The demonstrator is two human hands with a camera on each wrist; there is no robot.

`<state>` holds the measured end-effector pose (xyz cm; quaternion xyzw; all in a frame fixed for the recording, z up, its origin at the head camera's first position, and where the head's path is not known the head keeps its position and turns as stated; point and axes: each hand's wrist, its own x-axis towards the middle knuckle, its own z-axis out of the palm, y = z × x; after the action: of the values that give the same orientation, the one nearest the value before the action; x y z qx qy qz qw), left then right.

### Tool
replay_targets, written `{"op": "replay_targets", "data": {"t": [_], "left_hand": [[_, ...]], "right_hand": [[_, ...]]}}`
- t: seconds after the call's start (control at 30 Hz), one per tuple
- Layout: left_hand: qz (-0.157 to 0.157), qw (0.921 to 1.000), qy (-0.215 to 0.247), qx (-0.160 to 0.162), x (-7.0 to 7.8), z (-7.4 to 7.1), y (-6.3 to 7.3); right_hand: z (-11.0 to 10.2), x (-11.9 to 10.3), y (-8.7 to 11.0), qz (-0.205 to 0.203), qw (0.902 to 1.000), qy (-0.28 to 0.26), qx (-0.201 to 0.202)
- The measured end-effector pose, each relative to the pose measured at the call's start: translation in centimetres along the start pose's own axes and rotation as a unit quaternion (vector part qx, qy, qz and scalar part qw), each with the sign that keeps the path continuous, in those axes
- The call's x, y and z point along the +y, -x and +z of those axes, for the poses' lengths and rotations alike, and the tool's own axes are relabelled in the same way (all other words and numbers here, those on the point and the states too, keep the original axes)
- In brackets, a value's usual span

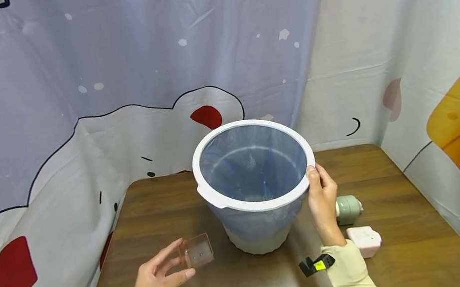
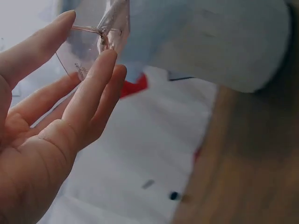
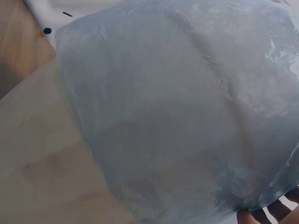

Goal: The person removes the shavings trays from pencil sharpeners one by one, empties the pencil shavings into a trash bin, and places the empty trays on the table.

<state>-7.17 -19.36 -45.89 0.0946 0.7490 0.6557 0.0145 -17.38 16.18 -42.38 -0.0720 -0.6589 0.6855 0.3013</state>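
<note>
A small clear pinkish plastic box (image 1: 197,251) is pinched between the thumb and fingers of my left hand (image 1: 155,283), held above the table left of the bin. In the left wrist view the same clear box (image 2: 96,35) sits at the fingertips. The white trash bin (image 1: 258,246) stands upright at mid-table, lined with a bluish translucent bag (image 1: 255,159) under a white rim ring (image 1: 263,205). My right hand (image 1: 323,196) grips the right side of that rim, thumb on top. In the right wrist view the bag (image 3: 154,102) fills most of the picture, with fingertips at the lower right.
Right of the bin, beside my right forearm, lie a green cylindrical object (image 1: 348,209) and a pale pink boxy object (image 1: 365,241). The wooden table (image 1: 154,212) backs onto a printed curtain (image 1: 128,54). A black strap with a yellow label (image 1: 319,265) is on the right wrist.
</note>
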Motion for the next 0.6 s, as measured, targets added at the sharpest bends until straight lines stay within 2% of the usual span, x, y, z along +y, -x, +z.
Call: {"op": "replay_targets", "data": {"t": [0.2, 0.33, 0.47, 0.6], "left_hand": [[-0.034, 0.9991, -0.001, -0.024, -3.4, 1.0, 0.8], [-0.058, 0.9981, 0.001, -0.018, -4.9, 1.8, 1.2], [-0.083, 0.9964, 0.012, -0.015, -5.9, 2.4, 1.3], [-0.098, 0.9947, 0.020, -0.023, -6.8, 2.8, 1.4]], "right_hand": [[0.1, -1.3, 0.4, -0.002, 0.9999, 0.004, -0.010], [0.3, -2.7, 0.9, -0.009, 0.9999, 0.010, -0.010], [0.2, -2.7, 0.9, -0.011, 0.9998, 0.014, -0.007], [0.0, -1.4, 0.4, -0.009, 0.9999, 0.011, -0.006]]}}
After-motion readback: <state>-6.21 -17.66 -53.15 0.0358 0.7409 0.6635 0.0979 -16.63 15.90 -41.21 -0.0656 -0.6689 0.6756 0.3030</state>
